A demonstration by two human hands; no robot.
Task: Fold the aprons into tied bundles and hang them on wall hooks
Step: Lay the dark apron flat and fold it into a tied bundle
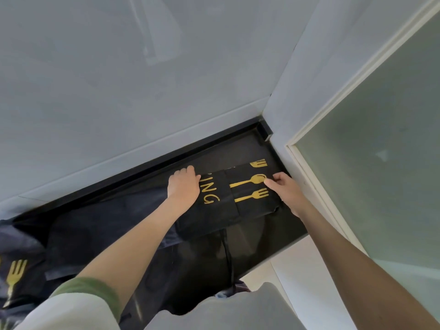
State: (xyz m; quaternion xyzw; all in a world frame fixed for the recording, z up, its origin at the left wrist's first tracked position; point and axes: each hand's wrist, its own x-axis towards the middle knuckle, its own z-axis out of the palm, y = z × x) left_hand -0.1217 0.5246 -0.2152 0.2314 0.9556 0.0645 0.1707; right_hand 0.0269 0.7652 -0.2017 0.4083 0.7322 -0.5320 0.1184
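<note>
- Here, from my head camera, the folded black apron (228,201) lies flat on the dark glossy countertop (281,225), close to the corner where the pale tiled wall (119,91) meets the frosted glass door (381,163).
- The apron is folded into a rough rectangle, with a vertical fold edge running down its middle between my two hands.
- Its print is gold: on the left half I can read the letters "ING", turned sideways; on the right half there is a spoon and a fork, with part of another fork at the far edge.
- My left hand (183,186) rests palm down on the left half, fingers curled over the far edge of the cloth; it is pressing rather than clearly gripping.
- My right hand (285,189) lies open on the right edge, fingertips touching the cloth just beside the gold spoon, nothing pinched that I can see.
- A thin black strap (227,256) trails from under the near edge of the fold toward me, across the counter.
- Well to the left, a second dark apron (21,270) lies crumpled on the counter, a gold fork showing on it.
- My left sleeve (78,303) is pale with a green band.
</note>
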